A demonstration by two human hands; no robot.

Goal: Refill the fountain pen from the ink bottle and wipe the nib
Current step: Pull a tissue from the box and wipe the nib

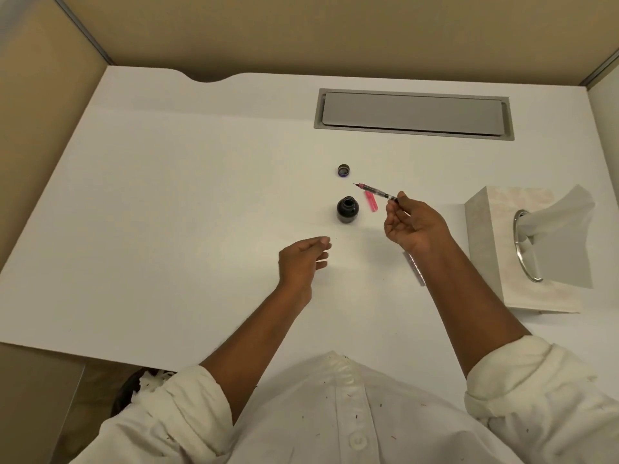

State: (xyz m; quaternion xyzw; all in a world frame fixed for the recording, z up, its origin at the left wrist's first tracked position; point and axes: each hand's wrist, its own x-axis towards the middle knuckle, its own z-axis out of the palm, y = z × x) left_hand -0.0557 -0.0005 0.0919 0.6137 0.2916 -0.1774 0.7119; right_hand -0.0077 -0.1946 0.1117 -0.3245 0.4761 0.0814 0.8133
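A small dark ink bottle [347, 209] stands uncapped near the middle of the white desk [174, 202]. Its round cap [343, 170] lies just behind it. My right hand [413, 226] pinches the back end of the fountain pen's inner section [376, 192], nib pointing left, held in the air above and to the right of the bottle. A pink pen part [371, 201] lies on the desk under the pen. Another clear pen part [416, 268] lies partly hidden beneath my right wrist. My left hand [303, 261] hovers empty, fingers loosely curled, in front of the bottle.
A tissue box [495, 236] with a tissue [566, 212] sticking out stands at the right edge. A grey cable hatch [413, 112] is set into the desk at the back. Beige partition walls enclose three sides.
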